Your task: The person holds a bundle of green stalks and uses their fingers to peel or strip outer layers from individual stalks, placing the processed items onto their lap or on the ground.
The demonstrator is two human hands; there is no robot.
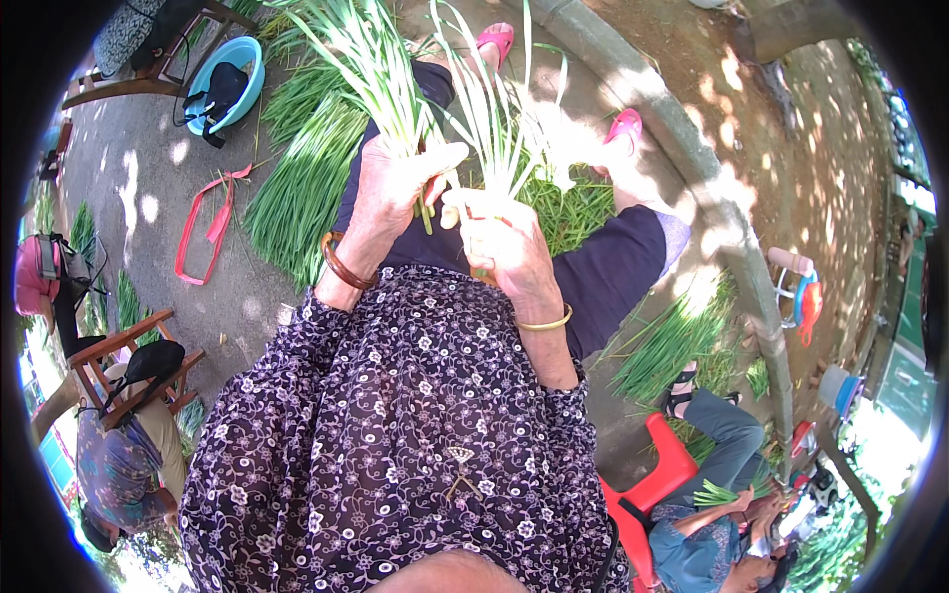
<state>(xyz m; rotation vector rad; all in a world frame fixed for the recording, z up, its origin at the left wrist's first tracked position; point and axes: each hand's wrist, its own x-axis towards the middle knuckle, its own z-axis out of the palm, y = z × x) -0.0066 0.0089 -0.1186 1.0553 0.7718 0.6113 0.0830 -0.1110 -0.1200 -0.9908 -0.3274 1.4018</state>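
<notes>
A bunch of long green leafy stalks, like Chinese chives (pixel 378 74), is gripped near its pale ends by my left hand (pixel 397 181), with a brown bangle on that wrist. Close beside it, my right hand (pixel 504 233), with a yellow bangle at the wrist, holds a looser, smaller group of stalks (pixel 497 133) that fan out upward. The thumbs and fingertips of both hands nearly meet; whether they touch is hard to tell. Below the hands on the ground lies a large pile of green stalks (pixel 308 193), and loose trimmings (pixel 578 211) lie between my legs.
A light blue basin (pixel 252 81) holding a black bag stands at upper left, near a red strap (pixel 182 244). A curved concrete kerb (pixel 712 163) runs along the right. Another person with stalks is beside a red plastic chair (pixel 667 459); someone else sits near a wooden chair (pixel 89 356).
</notes>
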